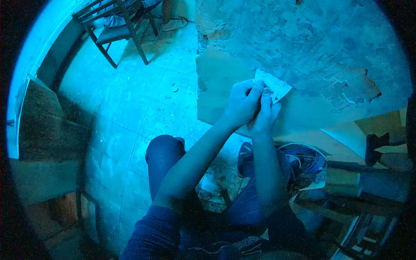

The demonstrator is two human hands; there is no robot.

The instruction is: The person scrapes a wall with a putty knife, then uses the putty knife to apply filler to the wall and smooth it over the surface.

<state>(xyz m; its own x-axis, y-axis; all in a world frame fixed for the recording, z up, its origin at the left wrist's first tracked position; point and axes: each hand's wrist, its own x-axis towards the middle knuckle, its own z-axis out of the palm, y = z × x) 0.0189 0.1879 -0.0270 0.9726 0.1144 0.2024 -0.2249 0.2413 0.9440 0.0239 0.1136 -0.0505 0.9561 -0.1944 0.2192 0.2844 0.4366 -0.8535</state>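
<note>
A small pale, flat piece (277, 89) with dark specks is pinched between my two hands above the worn tabletop (312, 39). My left hand (242, 102) holds its near left edge, thumb on top. My right hand (265, 115) is pressed close beside it, with its thumb on the lower edge of the piece. The two hands touch or nearly touch. Their lower fingers are hidden under the piece and behind the palms.
A chair (117, 34) with a seated person's legs and foot stands at the upper left on the tiled floor (143, 104). Coiled cables (307, 160) lie right of my knees. A torn patch (362, 86) marks the tabletop. Dark furniture (47, 125) stands at the left.
</note>
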